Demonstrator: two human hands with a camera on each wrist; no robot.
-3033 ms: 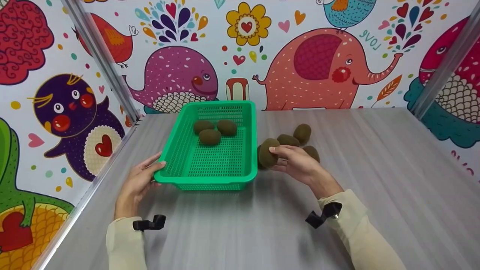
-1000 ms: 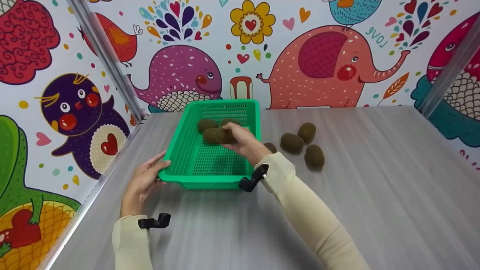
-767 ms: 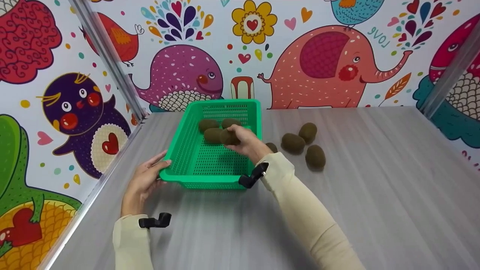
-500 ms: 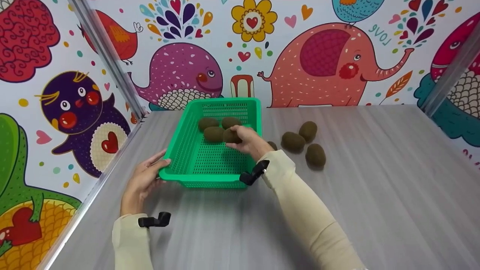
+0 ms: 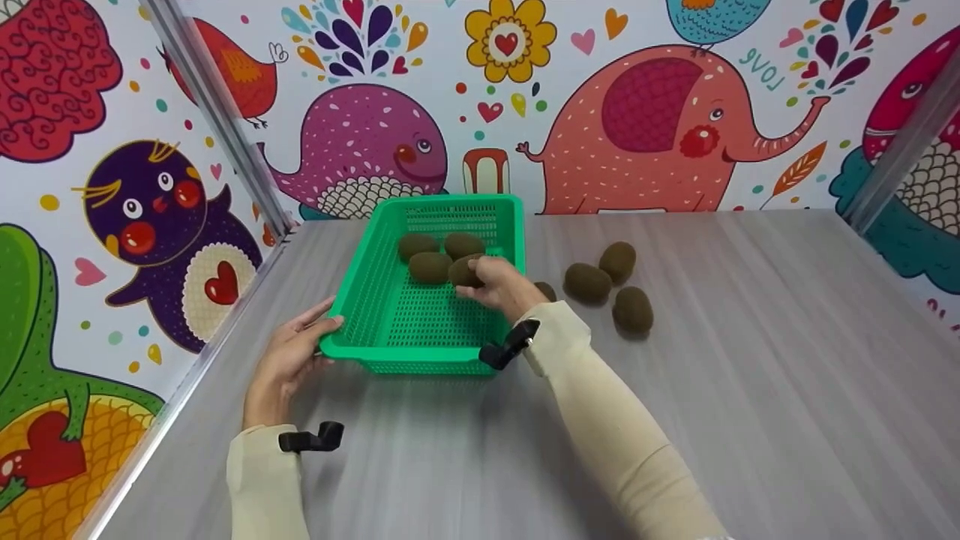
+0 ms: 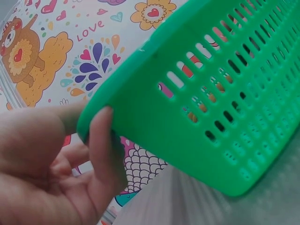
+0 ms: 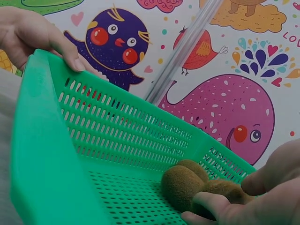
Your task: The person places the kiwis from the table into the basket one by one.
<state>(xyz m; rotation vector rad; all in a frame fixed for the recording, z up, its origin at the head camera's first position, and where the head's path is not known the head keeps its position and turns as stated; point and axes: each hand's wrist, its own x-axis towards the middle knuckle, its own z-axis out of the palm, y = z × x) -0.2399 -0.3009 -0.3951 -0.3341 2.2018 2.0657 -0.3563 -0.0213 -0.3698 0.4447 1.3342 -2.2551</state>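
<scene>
kiwi (image 5: 461, 274) sits pinched in the right grip (image 5: 501, 283), thumb on one side and fingers on the other, parted only by the fruit's width. it is low inside the basket (image 5: 420, 358); whether it touches the bottom cannot be told. three more kiwis (image 5: 430, 268) lie in the basket around the right grip: one just left of the held fruit, two a little beyond it. the left grip (image 5: 289, 356) is nearer the person and well to the left, closed on the basket's rim by its near left corner, thumb on top, the rim between thumb and fingers. right of the right grip, outside the basket, four loose kiwis (image 5: 588, 283) lie on the tabletop (image 5: 750, 337): three in a cluster, and one close to the basket, partly hidden behind the right wrist. the right sleeve (image 5: 630, 450) reaches in over the basket's right rim, with a black clip (image 5: 510, 345) at its cuff. beyond both grips stands a wall (image 5: 480, 67) printed with a whale and an elephant.
</scene>
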